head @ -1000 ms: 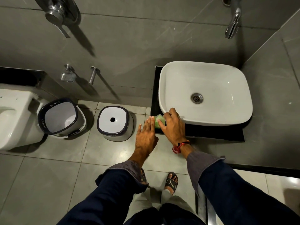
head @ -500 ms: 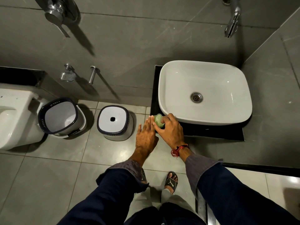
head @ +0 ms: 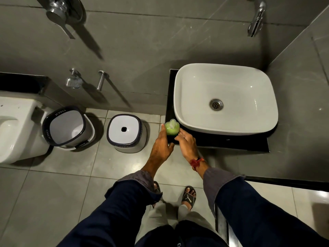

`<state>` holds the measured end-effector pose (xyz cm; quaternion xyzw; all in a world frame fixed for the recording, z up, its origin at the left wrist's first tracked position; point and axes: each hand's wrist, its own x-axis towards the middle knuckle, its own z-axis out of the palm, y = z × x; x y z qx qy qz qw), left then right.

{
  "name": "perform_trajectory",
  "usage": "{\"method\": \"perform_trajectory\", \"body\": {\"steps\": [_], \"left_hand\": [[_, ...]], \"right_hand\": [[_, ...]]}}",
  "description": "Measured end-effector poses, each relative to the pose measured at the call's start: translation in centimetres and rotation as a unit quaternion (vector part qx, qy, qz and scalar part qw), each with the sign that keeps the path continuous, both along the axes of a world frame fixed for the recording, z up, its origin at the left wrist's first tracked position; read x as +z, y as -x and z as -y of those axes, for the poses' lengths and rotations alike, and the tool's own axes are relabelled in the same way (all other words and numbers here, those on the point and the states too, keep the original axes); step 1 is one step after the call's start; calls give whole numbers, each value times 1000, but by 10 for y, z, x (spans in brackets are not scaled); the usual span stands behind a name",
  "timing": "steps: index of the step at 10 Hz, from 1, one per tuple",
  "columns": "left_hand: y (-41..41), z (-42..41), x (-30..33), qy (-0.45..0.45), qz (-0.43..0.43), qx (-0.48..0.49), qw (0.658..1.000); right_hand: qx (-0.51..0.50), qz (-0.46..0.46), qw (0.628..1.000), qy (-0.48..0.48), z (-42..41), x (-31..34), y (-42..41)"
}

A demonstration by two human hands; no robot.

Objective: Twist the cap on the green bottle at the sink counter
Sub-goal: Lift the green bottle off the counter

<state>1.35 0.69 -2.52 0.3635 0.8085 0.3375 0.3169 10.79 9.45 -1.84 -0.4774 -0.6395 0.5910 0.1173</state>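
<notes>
Head view, looking down. Green bottle stands upright on the near left corner of the black counter, its clear cap uncovered on top. Left hand lies flat against the bottle's left side, fingers straight and together, tips reaching past the bottle's shoulder; not wrapped round it. Right hand sits at the bottle's near right, fingers loosely spread, fingertips at or just short of the bottle's base; cannot tell whether they touch. Neither hand is on the cap.

Just right of the bottle, nearly touching it, is the white basin, which crowds that side. Red thread band on the right wrist. Faucet on the far wall above the basin. On the floor left of the counter: a white stool, then an open bucket, then the toilet at far left. Two sandalled feet near, below the arms.
</notes>
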Motion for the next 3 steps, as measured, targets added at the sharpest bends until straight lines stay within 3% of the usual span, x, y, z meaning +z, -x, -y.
{"method": "perform_trajectory", "body": {"steps": [3], "left_hand": [[12, -3, 9, 13, 11, -10, 1000]], "right_hand": [[20, 7, 1000, -14, -8, 7, 5]]}}
